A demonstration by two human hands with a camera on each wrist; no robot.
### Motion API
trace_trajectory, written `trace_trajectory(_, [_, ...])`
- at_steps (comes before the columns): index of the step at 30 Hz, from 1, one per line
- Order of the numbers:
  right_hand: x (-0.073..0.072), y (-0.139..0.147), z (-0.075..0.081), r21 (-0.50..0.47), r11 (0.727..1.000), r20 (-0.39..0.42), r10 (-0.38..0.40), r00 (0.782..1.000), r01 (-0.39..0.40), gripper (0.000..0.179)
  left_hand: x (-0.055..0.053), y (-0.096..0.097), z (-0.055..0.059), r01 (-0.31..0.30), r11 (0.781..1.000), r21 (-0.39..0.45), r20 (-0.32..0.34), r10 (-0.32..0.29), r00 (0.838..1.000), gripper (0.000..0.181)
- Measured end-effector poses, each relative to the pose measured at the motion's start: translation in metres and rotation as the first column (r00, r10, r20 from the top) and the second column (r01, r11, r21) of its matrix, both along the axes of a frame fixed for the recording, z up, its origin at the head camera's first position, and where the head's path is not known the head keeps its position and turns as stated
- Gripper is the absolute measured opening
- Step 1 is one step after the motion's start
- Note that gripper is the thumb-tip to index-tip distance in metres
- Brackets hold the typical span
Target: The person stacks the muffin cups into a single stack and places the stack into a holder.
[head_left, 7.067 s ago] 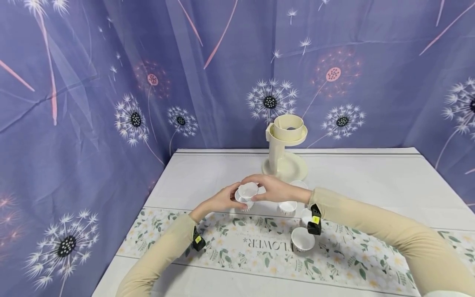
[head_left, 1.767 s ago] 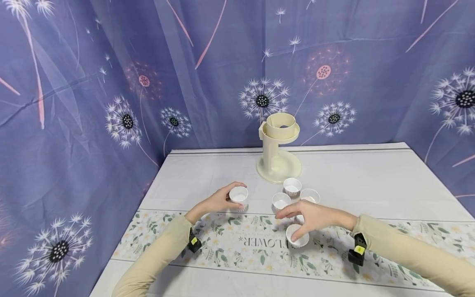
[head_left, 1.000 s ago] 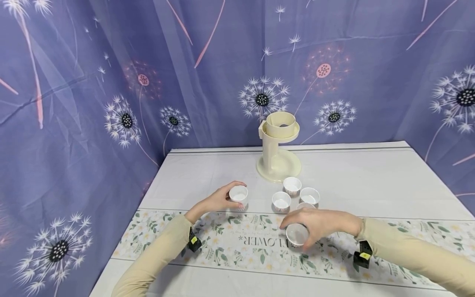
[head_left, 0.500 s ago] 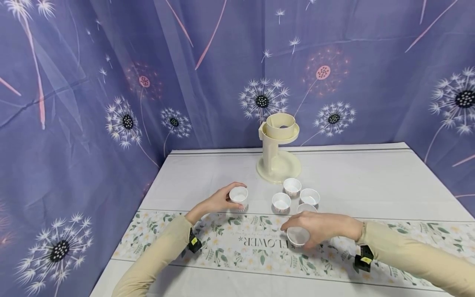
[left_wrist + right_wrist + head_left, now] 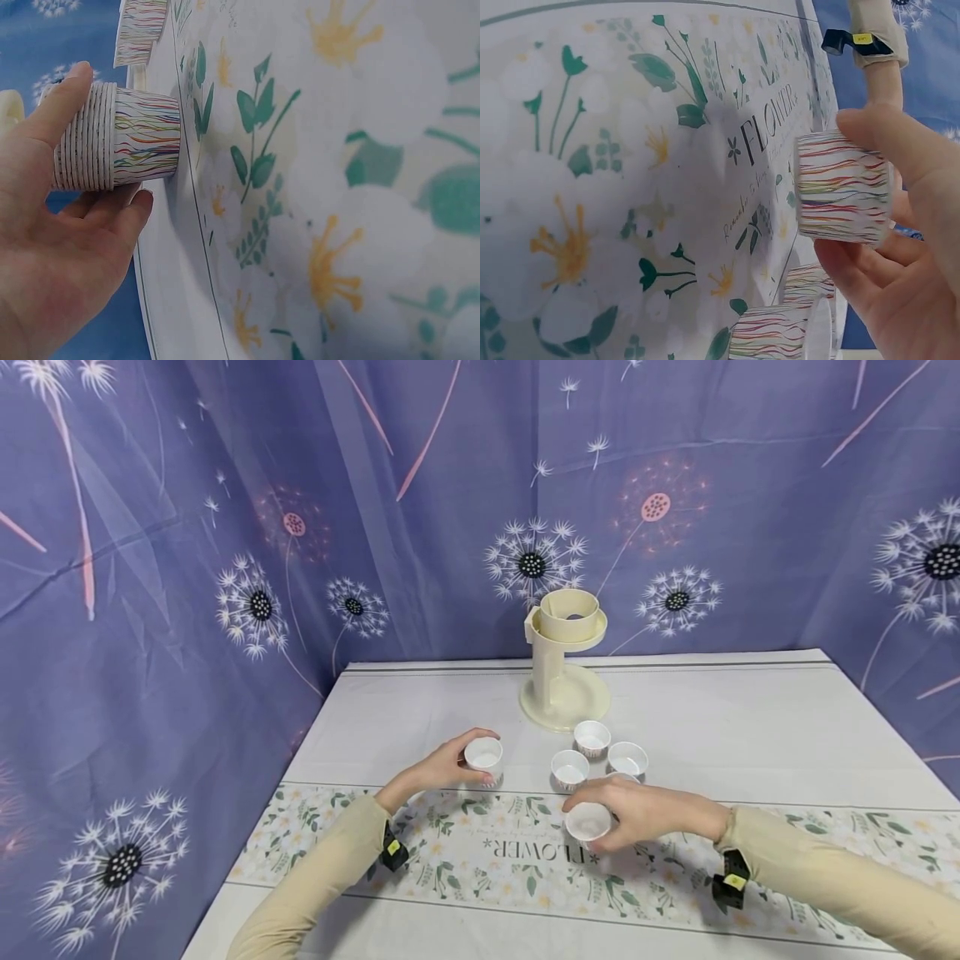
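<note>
My left hand (image 5: 441,767) curls its thumb and fingers round a stack of white paper baking cups (image 5: 483,755), which stands upright on the table. In the left wrist view, several rims show nested in the stack (image 5: 142,139), above a side printed with coloured wavy lines. My right hand (image 5: 641,812) grips a single paper baking cup (image 5: 588,822) by its sides, mouth up, over the flowered strip. It seems slightly off the cloth. Loose cups stand behind it: a left one (image 5: 570,770), a back one (image 5: 592,739) and a right one (image 5: 627,760). Another is mostly hidden by the right hand.
A cream stand (image 5: 550,681) with a ring-shaped top and round base stands behind the loose cups. White cloth with a flowered strip (image 5: 450,868) covers the table. A purple dandelion curtain (image 5: 435,568) hangs behind and at the left.
My right hand has left the stack, moved to the nearest loose cup, gripped it and shifted it slightly left and away from me. My left hand stays at the stack.
</note>
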State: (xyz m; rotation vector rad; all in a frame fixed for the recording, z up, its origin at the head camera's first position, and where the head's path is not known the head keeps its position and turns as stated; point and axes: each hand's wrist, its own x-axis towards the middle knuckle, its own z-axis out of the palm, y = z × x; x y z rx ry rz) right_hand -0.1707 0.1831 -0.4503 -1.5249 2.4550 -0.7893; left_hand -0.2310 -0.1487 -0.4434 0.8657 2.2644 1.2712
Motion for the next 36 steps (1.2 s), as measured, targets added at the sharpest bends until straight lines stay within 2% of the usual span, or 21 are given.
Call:
trace_trajectory(13, [-0.009,-0.009,-0.002,-0.101,0.994,0.091,-0.038,0.995,0.047,0.045,0.0,0.0,0.002,-0.002,1.0,0.001,0.004,0.002,1.0,0.067])
trace_trajectory(22, [-0.014,-0.015,0.002,-0.113,0.982,0.189,-0.126,0.974,0.149,0.055,-0.001,-0.001,0.0,-0.005,1.0,0.0,0.002,0.005,1.0,0.067])
trace_trajectory(29, [-0.016,-0.017,0.003,-0.094,0.981,0.191,-0.151,0.97,0.171,0.06,-0.017,-0.006,-0.03,-0.034,0.999,-0.002,0.0,0.034,0.999,0.072])
trace_trajectory(32, [-0.018,-0.018,0.002,-0.096,0.98,0.186,-0.152,0.971,0.172,0.06,-0.017,-0.006,-0.031,-0.04,0.999,-0.005,-0.01,0.04,0.999,0.072])
trace_trajectory(36, [-0.02,-0.02,0.003,-0.099,0.98,0.178,-0.151,0.972,0.17,0.058,-0.017,-0.006,-0.032,-0.047,0.999,-0.001,0.0,0.047,0.999,0.08])
